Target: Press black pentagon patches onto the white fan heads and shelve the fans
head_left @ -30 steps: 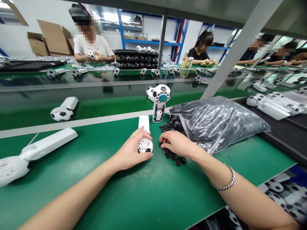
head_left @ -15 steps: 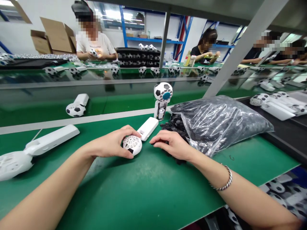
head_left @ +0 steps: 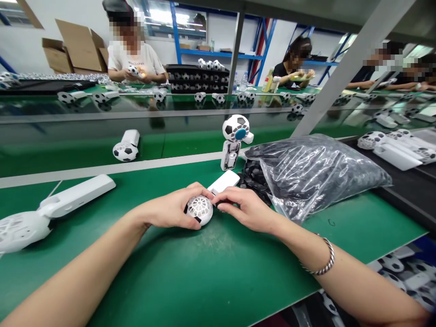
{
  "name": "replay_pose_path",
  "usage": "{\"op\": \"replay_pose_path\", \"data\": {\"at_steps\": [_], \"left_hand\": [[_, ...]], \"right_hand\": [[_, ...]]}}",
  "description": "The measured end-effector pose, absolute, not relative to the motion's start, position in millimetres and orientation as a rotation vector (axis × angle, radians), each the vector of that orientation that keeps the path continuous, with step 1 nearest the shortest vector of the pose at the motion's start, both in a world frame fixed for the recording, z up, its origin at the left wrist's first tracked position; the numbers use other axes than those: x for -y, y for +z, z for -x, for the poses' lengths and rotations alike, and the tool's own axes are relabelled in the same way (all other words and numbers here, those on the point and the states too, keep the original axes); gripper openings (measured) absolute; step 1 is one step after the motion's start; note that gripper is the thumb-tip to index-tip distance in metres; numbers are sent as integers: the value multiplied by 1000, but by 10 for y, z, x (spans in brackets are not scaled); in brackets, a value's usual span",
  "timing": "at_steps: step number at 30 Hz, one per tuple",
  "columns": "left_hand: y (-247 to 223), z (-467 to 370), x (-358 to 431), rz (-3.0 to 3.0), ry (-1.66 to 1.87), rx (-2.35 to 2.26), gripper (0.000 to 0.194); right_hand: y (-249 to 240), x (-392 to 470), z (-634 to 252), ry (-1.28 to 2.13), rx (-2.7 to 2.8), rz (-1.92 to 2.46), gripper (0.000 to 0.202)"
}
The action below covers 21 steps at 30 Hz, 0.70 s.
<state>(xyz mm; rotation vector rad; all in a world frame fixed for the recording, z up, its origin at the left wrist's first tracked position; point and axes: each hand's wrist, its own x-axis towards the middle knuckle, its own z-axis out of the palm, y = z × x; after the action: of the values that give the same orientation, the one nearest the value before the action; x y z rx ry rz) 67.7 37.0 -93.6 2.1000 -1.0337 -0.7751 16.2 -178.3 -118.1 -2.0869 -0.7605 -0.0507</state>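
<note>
My left hand grips the round head of a white football-patterned part; its white handle points away to the upper right, partly behind my fingers. Thumb and forefinger of my right hand are pinched together at the right edge of that head, on a small dark piece that is mostly hidden. Just beyond my right hand, black pieces spill from a clear plastic bag. An upright part with a football head and blue disc stands behind the handle.
A larger white part lies at the left of the green table. Past the pale strip, another football part rests on the green belt. A black tray with white parts is at the right. Several people work across the line.
My left hand and the football part have shifted right, and my right hand's fingertips now meet the part's edge. On the belt, the football part has moved right.
</note>
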Motion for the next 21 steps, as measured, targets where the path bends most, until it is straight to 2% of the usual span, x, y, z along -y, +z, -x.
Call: {"op": "replay_pose_path", "data": {"at_steps": [3, 7, 21], "left_hand": [[-901, -647, -369, -2134, -768, 1005, 54], [-882, -575, -320, -2183, -712, 946, 51], [-1043, -445, -126, -2280, -402, 729, 25]], "right_hand": [[-1187, 1790, -135, 56, 641, 2015, 10], [-1214, 1750, -134, -21, 712, 2056, 4], [-1307, 1655, -217, -7, 635, 1933, 9]]}}
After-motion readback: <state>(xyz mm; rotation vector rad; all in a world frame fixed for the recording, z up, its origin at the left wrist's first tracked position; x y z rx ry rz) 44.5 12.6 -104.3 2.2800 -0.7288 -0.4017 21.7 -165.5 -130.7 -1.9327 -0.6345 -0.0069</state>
